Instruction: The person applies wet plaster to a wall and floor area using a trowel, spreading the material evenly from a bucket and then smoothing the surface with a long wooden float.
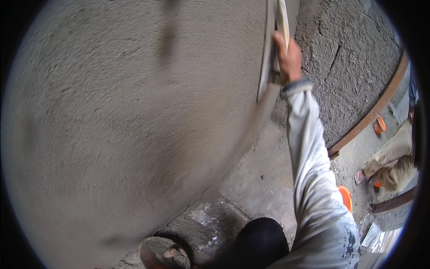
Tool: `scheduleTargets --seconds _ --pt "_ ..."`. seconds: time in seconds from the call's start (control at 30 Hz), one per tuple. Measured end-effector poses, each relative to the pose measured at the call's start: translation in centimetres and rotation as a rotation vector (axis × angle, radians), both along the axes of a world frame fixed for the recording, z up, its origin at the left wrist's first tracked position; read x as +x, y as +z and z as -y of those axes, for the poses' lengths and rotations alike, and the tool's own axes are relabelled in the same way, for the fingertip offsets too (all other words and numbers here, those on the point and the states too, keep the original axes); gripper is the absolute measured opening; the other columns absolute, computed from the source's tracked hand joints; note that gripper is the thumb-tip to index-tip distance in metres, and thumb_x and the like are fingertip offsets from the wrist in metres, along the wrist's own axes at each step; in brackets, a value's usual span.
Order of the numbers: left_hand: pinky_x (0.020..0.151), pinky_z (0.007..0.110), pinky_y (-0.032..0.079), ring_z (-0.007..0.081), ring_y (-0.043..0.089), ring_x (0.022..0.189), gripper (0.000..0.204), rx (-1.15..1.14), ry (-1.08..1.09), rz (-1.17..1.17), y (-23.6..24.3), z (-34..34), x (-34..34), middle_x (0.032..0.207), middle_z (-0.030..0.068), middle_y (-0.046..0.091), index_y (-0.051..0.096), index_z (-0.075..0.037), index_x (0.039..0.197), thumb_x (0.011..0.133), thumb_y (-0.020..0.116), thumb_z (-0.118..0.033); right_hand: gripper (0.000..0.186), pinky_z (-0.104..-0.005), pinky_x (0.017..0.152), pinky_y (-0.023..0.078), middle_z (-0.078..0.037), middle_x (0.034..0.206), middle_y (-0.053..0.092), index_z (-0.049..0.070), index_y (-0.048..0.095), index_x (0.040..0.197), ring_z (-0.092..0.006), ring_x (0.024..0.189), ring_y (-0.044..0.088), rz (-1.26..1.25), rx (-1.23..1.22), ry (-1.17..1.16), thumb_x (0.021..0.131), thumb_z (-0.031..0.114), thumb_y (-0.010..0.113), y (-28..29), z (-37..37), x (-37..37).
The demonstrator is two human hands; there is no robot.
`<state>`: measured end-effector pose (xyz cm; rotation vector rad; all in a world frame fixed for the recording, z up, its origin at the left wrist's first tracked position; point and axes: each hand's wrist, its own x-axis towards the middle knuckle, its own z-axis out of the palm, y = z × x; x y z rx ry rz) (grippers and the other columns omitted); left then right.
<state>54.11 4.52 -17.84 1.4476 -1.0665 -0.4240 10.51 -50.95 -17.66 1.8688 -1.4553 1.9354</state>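
Observation:
My right hand (288,56), at the end of a grey long sleeve (313,166), is closed on a pale strip tool (282,18) held lengthwise at the vertical edge of the plastered wall (134,112). Beside the tool, a narrow grey board or strip (268,54) runs along that edge. To the right is rougher, cracked render (349,67). The wall's smooth face fills most of the view, with blurred dark marks near its top. My left hand is out of view.
A seated or crouching person's legs (389,166) show at right beside an orange cup (379,124). An orange bucket (344,197) is behind my arm. Brown boards (371,114) edge the render. A round mortar-smeared container (163,253) stands bottom centre, near my dark-clothed knee (262,240).

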Motion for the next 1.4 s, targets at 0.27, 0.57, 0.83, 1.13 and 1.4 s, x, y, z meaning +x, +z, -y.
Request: scheduleTargets --seconds 0.27,0.57,0.83,1.13,1.4 --pt "0.059 0.03 0.042 0.0186 0.047 0.061 0.024 -0.095 -0.024 -0.016 0.2 0.2 0.0 0.068 0.0117 0.052 0.056 0.003 0.087 0.083 0.055 -0.02 0.059 -0.0376 0.066 0.05 -0.016 0.083 0.059 -0.004 0.05 0.108 -0.0256 0.074 0.061 0.047 0.442 0.146 0.088 0.051 0.043 -16.2 -9.1 6.3" --pt "0.058 0.029 0.042 0.0192 0.049 0.062 0.023 -0.02 -0.026 0.018 -0.1 1.1 0.4 0.07 0.014 0.055 0.058 0.004 0.087 0.083 0.056 -0.019 0.056 -0.0317 0.063 0.043 -0.009 0.073 0.057 0.002 0.056 0.088 -0.0175 0.068 0.053 -0.006 0.034 -0.082 0.086 0.057 0.043 3.7 1.5 -0.6" --pt "0.054 0.029 0.04 0.0178 0.047 0.06 0.021 -0.139 -0.055 -0.04 -0.9 0.9 1.0 0.066 0.0092 0.051 0.056 0.002 0.085 0.085 0.052 -0.018 0.067 -0.0283 0.033 0.038 -0.001 0.055 0.045 -0.004 0.048 0.097 -0.0113 0.04 0.043 0.034 0.659 -0.074 0.089 0.06 0.029 -15.5 -10.6 8.4" --pt "0.038 0.019 0.039 0.0093 0.043 0.038 0.029 -0.269 -0.071 0.023 -2.2 0.3 -0.1 0.051 0.0025 0.043 0.048 -0.003 0.067 0.081 0.06 -0.025 0.071 -0.0375 0.049 0.045 -0.013 0.056 0.054 -0.001 0.056 0.078 -0.023 0.053 0.056 -0.128 0.272 -0.258 0.087 0.063 0.026 1.4 -9.2 9.8" --pt "0.038 0.018 0.041 0.0095 0.045 0.041 0.025 -0.507 -0.148 -0.147 -0.2 -2.7 0.2 0.057 0.0034 0.046 0.048 -0.003 0.07 0.084 0.058 -0.022 0.063 -0.0388 0.051 0.048 -0.013 0.058 0.056 -0.004 0.055 0.102 -0.0254 0.051 0.056 -0.307 0.599 0.004 0.091 0.054 0.032 -16.0 -20.4 16.0"
